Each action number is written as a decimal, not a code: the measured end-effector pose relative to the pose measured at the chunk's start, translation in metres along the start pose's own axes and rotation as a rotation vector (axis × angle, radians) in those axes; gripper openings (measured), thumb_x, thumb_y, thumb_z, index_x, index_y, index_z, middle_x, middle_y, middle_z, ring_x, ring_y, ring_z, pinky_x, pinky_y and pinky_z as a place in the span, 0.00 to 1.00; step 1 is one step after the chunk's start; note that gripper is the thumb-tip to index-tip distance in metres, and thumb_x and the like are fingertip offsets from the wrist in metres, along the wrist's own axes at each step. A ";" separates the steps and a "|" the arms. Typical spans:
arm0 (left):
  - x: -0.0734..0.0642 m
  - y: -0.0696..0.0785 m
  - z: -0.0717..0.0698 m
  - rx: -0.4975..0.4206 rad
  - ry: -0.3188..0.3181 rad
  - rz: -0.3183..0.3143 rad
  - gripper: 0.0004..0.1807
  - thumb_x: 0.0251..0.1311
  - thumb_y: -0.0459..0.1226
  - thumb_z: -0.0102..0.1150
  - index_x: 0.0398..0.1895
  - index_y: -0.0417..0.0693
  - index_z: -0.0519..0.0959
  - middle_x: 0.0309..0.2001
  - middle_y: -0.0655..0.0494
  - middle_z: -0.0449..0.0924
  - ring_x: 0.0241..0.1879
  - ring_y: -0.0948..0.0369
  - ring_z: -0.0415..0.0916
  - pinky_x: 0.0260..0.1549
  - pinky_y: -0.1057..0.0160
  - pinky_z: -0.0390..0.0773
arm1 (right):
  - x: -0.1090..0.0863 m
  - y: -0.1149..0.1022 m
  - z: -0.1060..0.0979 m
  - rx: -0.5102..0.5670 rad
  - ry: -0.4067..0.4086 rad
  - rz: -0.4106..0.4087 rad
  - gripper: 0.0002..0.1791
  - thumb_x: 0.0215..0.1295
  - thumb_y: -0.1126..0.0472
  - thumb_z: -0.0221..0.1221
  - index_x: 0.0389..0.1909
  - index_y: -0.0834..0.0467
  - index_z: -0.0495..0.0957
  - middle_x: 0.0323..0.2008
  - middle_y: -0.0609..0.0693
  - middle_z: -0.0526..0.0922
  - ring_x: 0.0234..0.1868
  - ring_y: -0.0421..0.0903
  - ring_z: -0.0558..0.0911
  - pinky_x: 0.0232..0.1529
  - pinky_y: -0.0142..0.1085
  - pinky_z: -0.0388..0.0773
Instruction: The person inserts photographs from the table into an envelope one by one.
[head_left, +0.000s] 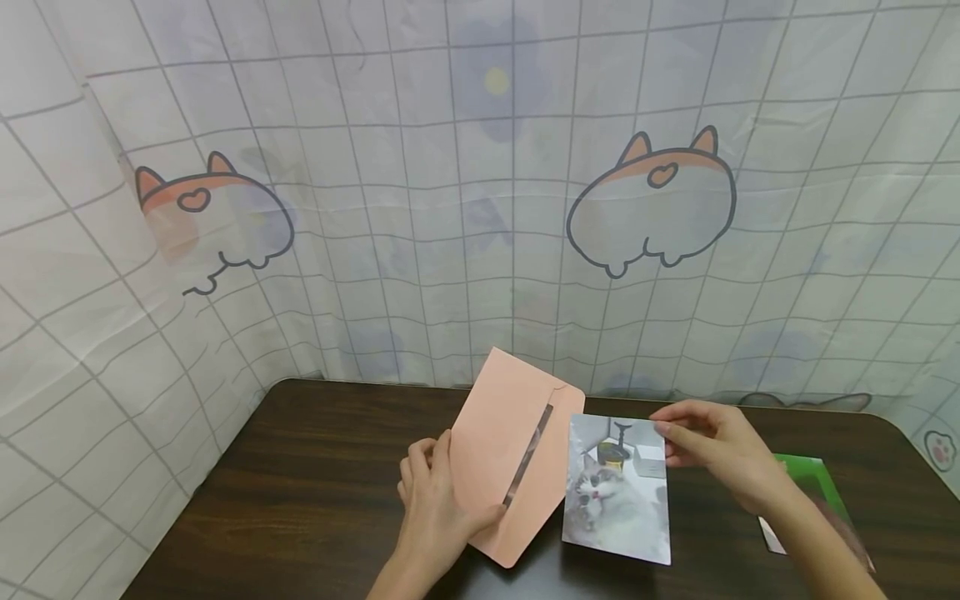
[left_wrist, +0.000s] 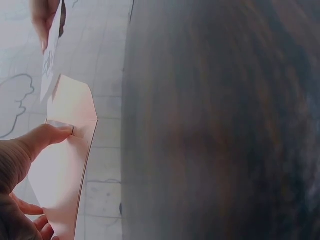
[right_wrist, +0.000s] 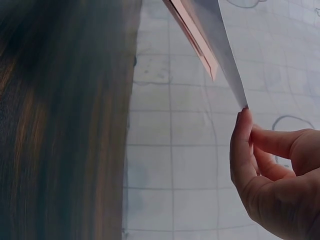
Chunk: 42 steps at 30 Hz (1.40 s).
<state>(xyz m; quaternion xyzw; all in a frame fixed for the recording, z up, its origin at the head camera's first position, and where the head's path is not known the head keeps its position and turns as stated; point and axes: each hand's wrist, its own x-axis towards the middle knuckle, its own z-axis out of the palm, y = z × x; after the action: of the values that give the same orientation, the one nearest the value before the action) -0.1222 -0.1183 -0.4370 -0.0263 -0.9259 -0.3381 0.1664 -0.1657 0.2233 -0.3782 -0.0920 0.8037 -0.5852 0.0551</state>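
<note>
My left hand [head_left: 433,504] grips a pink envelope [head_left: 491,442], its thumb on the front by the opening and the other fingers behind. The envelope's flap is unfolded, and a dark strip of something inside shows along the slot. Between thumb and fingertips my right hand [head_left: 712,446] pinches the upper right corner of a photo card [head_left: 618,492] with a fluffy grey and white cat on it. The card is held upright, just right of the envelope. In the right wrist view the card [right_wrist: 220,45] appears nearly edge-on.
A green-edged picture card [head_left: 817,475] lies on the dark wooden table [head_left: 300,483] at the right, partly hidden by my right forearm. Behind the table hangs a white grid-patterned curtain [head_left: 420,208] with cartoon corgi drawings.
</note>
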 end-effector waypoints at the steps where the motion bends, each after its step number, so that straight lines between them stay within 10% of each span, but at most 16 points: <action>1: 0.000 0.000 0.000 0.002 0.001 0.000 0.63 0.29 0.44 0.92 0.72 0.32 0.68 0.59 0.38 0.66 0.56 0.43 0.62 0.48 0.46 0.63 | 0.001 0.000 0.001 0.006 -0.002 0.004 0.16 0.77 0.69 0.58 0.55 0.79 0.77 0.37 0.50 0.82 0.33 0.42 0.84 0.37 0.38 0.87; 42: -0.008 0.012 0.005 -0.011 -0.017 0.025 0.63 0.28 0.45 0.92 0.72 0.33 0.68 0.57 0.41 0.66 0.56 0.46 0.62 0.48 0.47 0.64 | 0.009 -0.003 0.027 0.082 0.014 0.065 0.16 0.75 0.71 0.59 0.55 0.80 0.76 0.35 0.53 0.85 0.30 0.44 0.85 0.36 0.40 0.88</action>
<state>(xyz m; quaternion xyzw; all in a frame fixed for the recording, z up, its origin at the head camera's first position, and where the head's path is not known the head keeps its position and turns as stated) -0.1140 -0.1053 -0.4364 -0.0417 -0.9250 -0.3409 0.1627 -0.1691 0.1951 -0.3841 -0.0595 0.7821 -0.6161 0.0724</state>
